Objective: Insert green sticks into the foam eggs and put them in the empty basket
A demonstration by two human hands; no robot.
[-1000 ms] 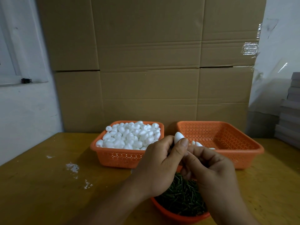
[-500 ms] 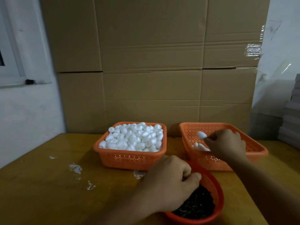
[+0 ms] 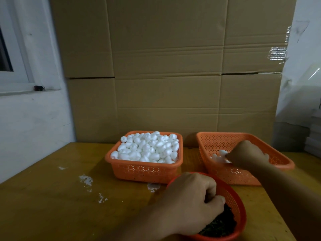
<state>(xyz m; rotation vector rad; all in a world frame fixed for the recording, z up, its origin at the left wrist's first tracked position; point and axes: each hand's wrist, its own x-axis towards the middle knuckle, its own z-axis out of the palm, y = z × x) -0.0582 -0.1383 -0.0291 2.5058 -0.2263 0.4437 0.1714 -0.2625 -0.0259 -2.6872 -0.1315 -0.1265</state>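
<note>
White foam eggs (image 3: 147, 148) fill the left orange basket (image 3: 144, 172). The right orange basket (image 3: 231, 177) holds a few eggs (image 3: 214, 156) near its front left corner. My right hand (image 3: 247, 153) is down inside that basket, fingers curled, pinching a blurred foam egg (image 3: 222, 152) at its fingertips. A round red-orange bowl (image 3: 241, 210) of dark green sticks (image 3: 221, 225) stands in front. My left hand (image 3: 191, 204) reaches into it, thumb and curled fingers closed on the sticks; the fingertips are hidden.
Everything stands on a yellow wooden table (image 3: 52, 197) with white crumbs (image 3: 86, 180) on its left part. A tall cardboard wall (image 3: 165, 84) closes the back. A grey stack (image 3: 312, 136) sits at the far right, a white wall at the left.
My hands parted. The right hand carried the egg to the right basket and lowered it inside. The left hand dropped into the bowl of sticks and stays there.
</note>
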